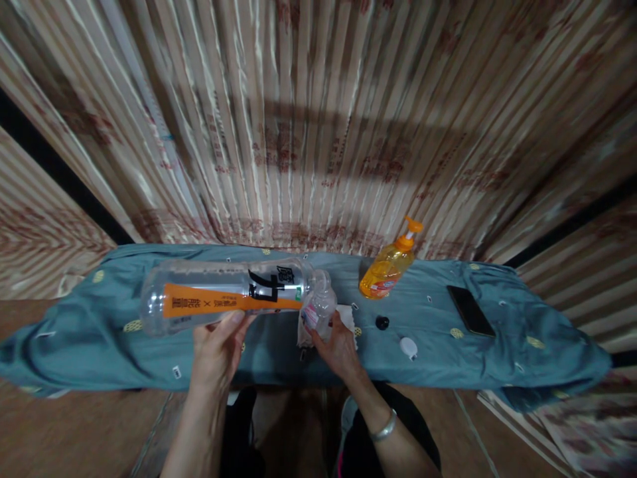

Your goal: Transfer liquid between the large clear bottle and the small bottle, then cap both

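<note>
My left hand is closed round the underside of a large clear plastic bottle with an orange and black label. The bottle lies sideways in the air, its neck to the right. My right hand grips a small clear plastic bottle that stands roughly upright. The mouths of the two bottles meet or nearly meet; whether they touch I cannot tell. Beneath the small bottle a pale cloth or tissue lies on the bench. A black cap and a white cap rest to the right of my right hand.
An orange pump bottle, partly filled with orange liquid, stands at the back. Farther right lies a dark phone. A teal patterned cloth covers the narrow bench, and a pleated curtain hangs right behind it.
</note>
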Motion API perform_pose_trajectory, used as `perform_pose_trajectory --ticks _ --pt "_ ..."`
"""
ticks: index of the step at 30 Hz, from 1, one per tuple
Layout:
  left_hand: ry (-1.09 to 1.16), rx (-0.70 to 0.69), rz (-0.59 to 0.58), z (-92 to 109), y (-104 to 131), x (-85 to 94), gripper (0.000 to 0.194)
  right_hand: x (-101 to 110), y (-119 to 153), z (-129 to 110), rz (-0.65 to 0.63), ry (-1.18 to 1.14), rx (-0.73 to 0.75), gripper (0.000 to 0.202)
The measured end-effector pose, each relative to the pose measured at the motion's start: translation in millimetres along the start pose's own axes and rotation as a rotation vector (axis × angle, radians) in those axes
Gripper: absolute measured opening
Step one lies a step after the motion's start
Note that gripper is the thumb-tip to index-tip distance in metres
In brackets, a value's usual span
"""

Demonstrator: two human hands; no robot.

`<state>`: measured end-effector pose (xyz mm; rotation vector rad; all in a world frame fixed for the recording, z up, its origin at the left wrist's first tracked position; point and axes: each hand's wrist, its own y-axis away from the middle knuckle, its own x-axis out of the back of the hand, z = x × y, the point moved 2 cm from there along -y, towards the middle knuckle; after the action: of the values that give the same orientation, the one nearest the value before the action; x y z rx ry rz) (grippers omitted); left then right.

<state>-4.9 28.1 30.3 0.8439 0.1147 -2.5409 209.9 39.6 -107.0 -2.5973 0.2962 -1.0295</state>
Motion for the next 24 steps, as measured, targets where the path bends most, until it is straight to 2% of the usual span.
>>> perform_pose_trajectory --ticks 16,24 --pt "-0.005 -0.015 -0.023 -2.7 -1.1 -0.2 0.042 -2.2 1.5 3.4 0.015 -0.001 -0.006 0.05" --pt "-0.001 0.005 0.0 -2.4 -1.7 -1.9 0.043 -0.3 1.3 0.4 0.018 0.016 0.012 0.044"
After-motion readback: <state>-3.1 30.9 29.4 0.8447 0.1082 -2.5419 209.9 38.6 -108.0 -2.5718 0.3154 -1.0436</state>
